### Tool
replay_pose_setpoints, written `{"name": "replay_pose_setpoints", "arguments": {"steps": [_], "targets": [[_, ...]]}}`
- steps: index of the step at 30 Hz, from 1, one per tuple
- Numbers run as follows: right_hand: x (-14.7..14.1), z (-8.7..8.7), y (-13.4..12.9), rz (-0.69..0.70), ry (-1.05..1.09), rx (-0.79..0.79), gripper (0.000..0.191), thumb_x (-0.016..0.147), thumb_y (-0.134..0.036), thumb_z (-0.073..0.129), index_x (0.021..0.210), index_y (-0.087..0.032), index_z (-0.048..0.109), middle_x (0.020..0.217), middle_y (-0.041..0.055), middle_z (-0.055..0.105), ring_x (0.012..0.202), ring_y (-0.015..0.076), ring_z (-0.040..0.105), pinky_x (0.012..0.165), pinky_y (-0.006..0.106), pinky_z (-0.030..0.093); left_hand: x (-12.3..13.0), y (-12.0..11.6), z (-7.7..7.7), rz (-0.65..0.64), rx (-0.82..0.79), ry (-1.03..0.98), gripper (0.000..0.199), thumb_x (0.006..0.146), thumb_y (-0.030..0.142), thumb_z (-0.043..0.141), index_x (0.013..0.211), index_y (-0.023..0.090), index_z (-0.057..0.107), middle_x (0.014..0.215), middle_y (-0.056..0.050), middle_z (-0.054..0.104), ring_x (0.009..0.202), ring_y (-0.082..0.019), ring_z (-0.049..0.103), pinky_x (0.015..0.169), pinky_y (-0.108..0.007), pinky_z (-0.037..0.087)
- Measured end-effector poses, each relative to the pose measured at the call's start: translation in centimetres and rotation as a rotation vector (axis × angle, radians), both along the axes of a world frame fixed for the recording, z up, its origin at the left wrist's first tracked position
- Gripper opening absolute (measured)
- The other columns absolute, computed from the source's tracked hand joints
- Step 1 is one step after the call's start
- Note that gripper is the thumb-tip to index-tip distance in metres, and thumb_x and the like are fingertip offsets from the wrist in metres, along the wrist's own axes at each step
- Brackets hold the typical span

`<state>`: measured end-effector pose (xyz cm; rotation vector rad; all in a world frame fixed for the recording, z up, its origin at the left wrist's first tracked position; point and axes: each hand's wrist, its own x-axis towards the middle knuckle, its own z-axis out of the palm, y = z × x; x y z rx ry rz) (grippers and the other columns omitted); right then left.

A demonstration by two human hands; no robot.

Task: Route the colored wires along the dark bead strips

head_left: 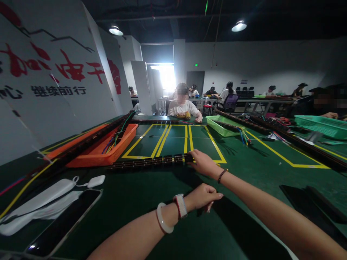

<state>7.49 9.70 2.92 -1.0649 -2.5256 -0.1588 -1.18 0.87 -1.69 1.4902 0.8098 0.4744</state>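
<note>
A long black segmented strip (151, 162) with thin copper-coloured lines lies across the green table in front of me. My right hand (202, 162) has its fingers closed on the strip's right end; its fingertips are partly hidden. Nearer to me, my left hand (204, 196) is held over the table, apart from the strip. Its fingers are curled in, with the thumb and a finger pointing right. Whether anything small is between them cannot be made out.
Left stands an orange basket (128, 141) with wired strips; a white pouch (51, 191) and a phone (67, 224) lie nearer. Yellow tape (217, 144) marks the table. Beyond are a green basket (223, 129), more strips (292, 141) and a seated person (183, 104).
</note>
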Motion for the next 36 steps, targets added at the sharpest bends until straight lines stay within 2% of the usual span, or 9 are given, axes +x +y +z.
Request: {"name": "replay_pose_setpoints", "arguments": {"steps": [3, 6, 12, 17, 20, 23, 31, 36], "targets": [[2.6, 2.5, 1.2, -0.065, -0.068, 0.172, 0.037, 0.089, -0.030, 0.052, 0.121, -0.012, 0.045, 0.103, 0.0143, 0.054, 0.092, 0.0255, 0.054, 0.077, 0.034, 0.043, -0.1, 0.0, -0.1, -0.012, -0.011, -0.025, 0.047, 0.072, 0.058, 0.055, 0.053, 0.019, 0.039, 0.038, 0.006, 0.043, 0.033, -0.008, 0.043, 0.039, -0.020, 0.030], [6.5, 5.1, 3.2, -0.146, -0.161, 0.270, 0.039, 0.091, -0.035, 0.045, 0.123, -0.011, 0.045, 0.101, 0.0159, 0.054, 0.089, 0.0269, 0.054, 0.073, 0.033, 0.041, -0.2, 0.0, 0.0, -0.007, -0.027, -0.034, 0.046, 0.074, 0.057, 0.054, 0.054, 0.018, 0.041, 0.039, 0.006, 0.043, 0.034, -0.009, 0.043, 0.039, -0.021, 0.030], [14.4, 9.6, 7.3, -0.479, -0.349, 0.427, 0.040, 0.093, -0.035, 0.042, 0.123, -0.008, 0.041, 0.105, 0.0198, 0.051, 0.087, 0.0265, 0.051, 0.061, 0.028, 0.033, -0.5, -0.2, 0.5, -0.014, -0.085, -0.021, 0.044, 0.075, 0.057, 0.054, 0.058, 0.018, 0.044, 0.041, 0.006, 0.043, 0.038, -0.009, 0.044, 0.045, -0.022, 0.034], [17.9, 11.8, 10.7, -0.712, -0.328, 0.492, 0.037, 0.094, -0.032, 0.044, 0.114, -0.001, 0.045, 0.101, 0.0224, 0.050, 0.082, 0.0211, 0.048, 0.056, 0.029, 0.020, -0.7, -0.1, 0.8, -0.020, -0.089, -0.049, 0.043, 0.077, 0.055, 0.053, 0.058, 0.017, 0.044, 0.043, 0.006, 0.043, 0.039, -0.008, 0.044, 0.047, -0.023, 0.036], [18.9, 12.0, 12.8, -0.801, -0.286, 0.485, 0.036, 0.094, -0.028, 0.043, 0.114, 0.003, 0.045, 0.102, 0.0243, 0.048, 0.083, 0.0197, 0.047, 0.057, 0.031, 0.017, -0.9, 0.1, 0.6, -0.039, -0.079, -0.064, 0.042, 0.078, 0.055, 0.052, 0.059, 0.018, 0.045, 0.044, 0.006, 0.044, 0.040, -0.009, 0.044, 0.048, -0.024, 0.038], [19.5, 11.5, 14.4, -0.838, -0.259, 0.468, 0.038, 0.096, -0.025, 0.037, 0.116, 0.006, 0.043, 0.101, 0.0262, 0.047, 0.085, 0.0216, 0.048, 0.057, 0.032, 0.018, -0.9, 0.2, 0.4, -0.046, -0.089, -0.060, 0.043, 0.077, 0.057, 0.052, 0.061, 0.017, 0.046, 0.045, 0.006, 0.045, 0.040, -0.009, 0.045, 0.047, -0.024, 0.037], [19.1, 8.1, 17.3, -1.035, -0.084, 0.300, 0.045, 0.090, -0.030, 0.049, 0.115, 0.007, 0.047, 0.100, 0.0293, 0.050, 0.085, 0.0273, 0.054, 0.062, 0.031, 0.032, -0.7, 0.1, 0.9, -0.015, -0.120, -0.036, 0.042, 0.078, 0.054, 0.052, 0.059, 0.017, 0.046, 0.043, 0.005, 0.045, 0.040, -0.010, 0.044, 0.046, -0.023, 0.035], [18.8, 6.6, 19.2, -1.141, -0.021, 0.139, 0.050, 0.083, -0.036, 0.059, 0.114, 0.003, 0.051, 0.106, 0.0258, 0.053, 0.096, 0.0327, 0.054, 0.074, 0.036, 0.039, -0.8, 0.2, 0.9, -0.021, -0.140, -0.040, 0.043, 0.077, 0.055, 0.053, 0.059, 0.017, 0.046, 0.045, 0.006, 0.045, 0.042, -0.009, 0.045, 0.047, -0.023, 0.037]]}}
